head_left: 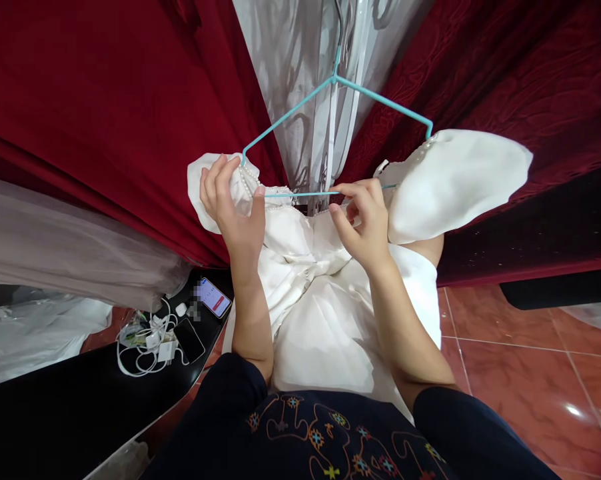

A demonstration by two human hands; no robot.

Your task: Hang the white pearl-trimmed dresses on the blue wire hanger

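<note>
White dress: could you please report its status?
Left fingers at beaded strap. Right fingers at hanger bar. White dress on turquoise hanger. Phones, cables aside, not in the way.

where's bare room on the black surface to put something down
The left stretch of the black surface, bordered by white fabric and the white cables, looks bare. It's crowded toward the right end: those cables, a charger, a dark-screened phone and a lit phone.

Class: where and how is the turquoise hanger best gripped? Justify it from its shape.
Probably at the peak of the hanger, under its grey stem, coming from the camera side: both sloping sides meet there uncovered, while white sleeves crowd the lower ends.
</note>
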